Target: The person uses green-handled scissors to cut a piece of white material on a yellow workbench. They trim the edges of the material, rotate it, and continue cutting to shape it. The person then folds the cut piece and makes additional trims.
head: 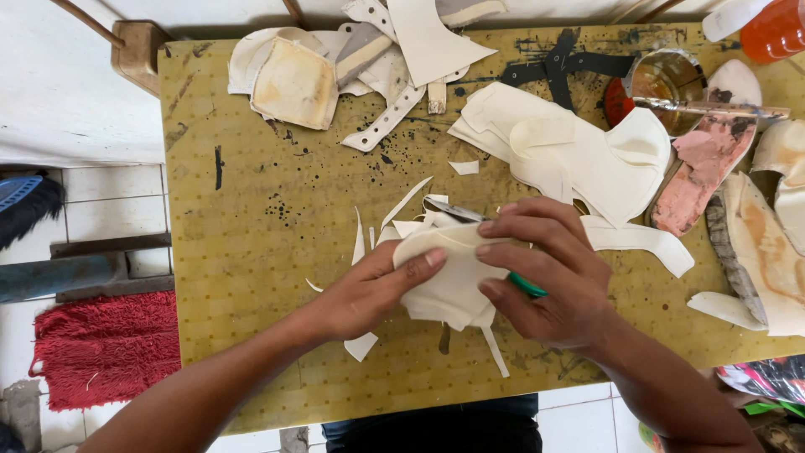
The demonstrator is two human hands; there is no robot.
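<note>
Yellow-green table (251,252) with black spots, on a white tiled floor, red mat (105,348) off to the side.

Near the front edge, in the middle: a soft cream piece (444,277), held up just over the table between both hands. Left hand (369,289) pinching its near side, thumb pressed on top. Right hand (545,277) curled tight around a cutting tool (527,286) with a green handle, fingers also lying over the cream piece. Shiny blade poking out behind the fingers. Thin cream scraps (402,205) all around.

Could go wrong: blade very close to the left thumb, so maybe a nick with one slip. Soft piece bunched up, so maybe a crooked cut or a cut through two layers. Open jar of brown glue (667,80) with a stick across it at the far right corner, well apart but easy to tip with an elbow.

Packages: orange bottle (776,29) with a white top at the far right corner. Shiny bag (767,377) of many colours below the table edge at the right, half hidden. No signs in view.
</note>
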